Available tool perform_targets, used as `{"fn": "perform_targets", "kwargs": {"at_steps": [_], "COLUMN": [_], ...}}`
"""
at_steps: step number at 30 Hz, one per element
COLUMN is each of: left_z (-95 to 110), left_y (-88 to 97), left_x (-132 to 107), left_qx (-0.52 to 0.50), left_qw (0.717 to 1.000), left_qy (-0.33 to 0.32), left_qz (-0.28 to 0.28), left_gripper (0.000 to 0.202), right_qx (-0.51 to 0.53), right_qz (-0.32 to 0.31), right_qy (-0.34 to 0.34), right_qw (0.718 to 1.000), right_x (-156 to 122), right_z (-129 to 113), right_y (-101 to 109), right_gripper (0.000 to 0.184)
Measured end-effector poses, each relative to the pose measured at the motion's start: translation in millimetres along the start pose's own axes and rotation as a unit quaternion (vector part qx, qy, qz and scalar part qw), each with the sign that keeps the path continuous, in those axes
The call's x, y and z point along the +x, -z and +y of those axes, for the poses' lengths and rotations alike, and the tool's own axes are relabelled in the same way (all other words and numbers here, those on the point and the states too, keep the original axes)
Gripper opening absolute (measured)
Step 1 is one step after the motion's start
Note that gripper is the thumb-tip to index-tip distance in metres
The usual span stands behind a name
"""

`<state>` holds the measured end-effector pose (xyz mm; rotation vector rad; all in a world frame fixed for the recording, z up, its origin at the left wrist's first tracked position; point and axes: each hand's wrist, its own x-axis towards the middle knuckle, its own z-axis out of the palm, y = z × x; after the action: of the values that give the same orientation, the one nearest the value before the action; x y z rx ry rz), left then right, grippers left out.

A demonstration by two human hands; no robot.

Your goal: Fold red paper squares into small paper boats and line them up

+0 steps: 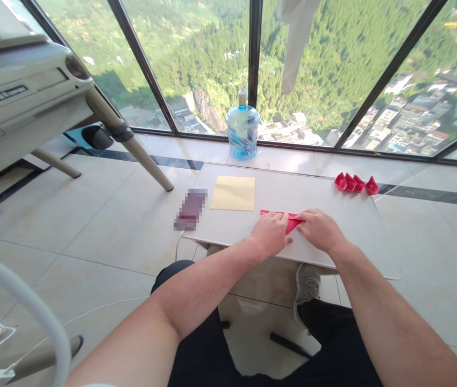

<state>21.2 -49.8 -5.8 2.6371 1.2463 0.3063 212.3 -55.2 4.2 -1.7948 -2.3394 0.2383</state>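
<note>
A piece of red folding paper [292, 224] lies on the low white table, partly folded, with a narrow strip along its far edge and a pointed part toward me. My left hand [271, 232] holds it down, fingers bent over the strip and thumb stretched to the near side. At its right end, my right hand [318, 228] pinches the paper between thumb and fingers. Both hands hide much of the sheet. Several small red folded paper boats [350, 183] stand in a row at the table's far right. Left of my hands is a stack of pale yellow paper [233, 193].
A phone [191, 209], blurred out, lies at the left edge of the white table [232, 236] with a cable hanging from it. Behind the table a blue water jug [242, 131] stands by the windows. A large beige table on legs [30, 91] fills the upper left.
</note>
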Motion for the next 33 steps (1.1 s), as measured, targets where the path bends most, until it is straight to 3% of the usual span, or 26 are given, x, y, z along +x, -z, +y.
{"fn": "perform_targets", "kwargs": {"at_steps": [5, 9, 13, 17, 19, 20, 22, 24, 25, 26, 28, 33], "left_z": [-1, 1, 3, -1, -6, -8, -12, -15, -17, -18, -20, -22], "left_y": [6.9, 10.8, 17.4, 32.8, 39.2, 41.2, 42.5, 41.8, 41.3, 40.9, 41.5, 47.9], "left_x": [3, 2, 4, 14, 20, 23, 29, 31, 32, 32, 30, 26], "left_qx": [0.000, -0.001, -0.036, -0.190, -0.331, -0.420, -0.602, -0.725, -0.758, -0.777, -0.790, -0.785], "left_qw": [1.000, 1.000, 0.998, 0.976, 0.926, 0.881, 0.745, 0.607, 0.558, 0.527, 0.508, 0.546], "left_qy": [-0.019, -0.021, 0.031, 0.099, 0.171, 0.208, 0.266, 0.288, 0.293, 0.297, 0.294, 0.258], "left_qz": [0.009, 0.015, 0.028, 0.047, 0.060, 0.070, 0.111, 0.152, 0.167, 0.176, 0.175, 0.137], "left_gripper": [0.039, 0.037, 0.031, 0.024, 0.025, 0.022, 0.014, 0.018, 0.021, 0.023, 0.026, 0.032], "right_qx": [0.049, 0.057, 0.085, 0.224, 0.337, 0.401, 0.508, 0.573, 0.586, 0.590, 0.579, 0.567], "right_qz": [-0.002, 0.011, 0.053, 0.151, 0.219, 0.230, 0.200, 0.128, 0.097, 0.078, 0.082, 0.125], "right_qy": [0.016, 0.037, 0.063, 0.046, -0.020, -0.058, -0.127, -0.168, -0.178, -0.183, -0.188, -0.191], "right_qw": [0.999, 0.998, 0.993, 0.962, 0.916, 0.885, 0.828, 0.792, 0.784, 0.782, 0.789, 0.792], "right_x": [-1, 2, 6, 11, 15, 17, 20, 21, 22, 21, 21, 18], "right_z": [3, 3, -2, -16, -24, -27, -32, -34, -35, -35, -35, -34], "right_y": [1, -3, -1, 11, 16, 17, 17, 15, 13, 12, 12, 19], "right_gripper": [0.035, 0.026, 0.019, 0.014, 0.036, 0.051, 0.063, 0.057, 0.050, 0.043, 0.033, 0.025]}}
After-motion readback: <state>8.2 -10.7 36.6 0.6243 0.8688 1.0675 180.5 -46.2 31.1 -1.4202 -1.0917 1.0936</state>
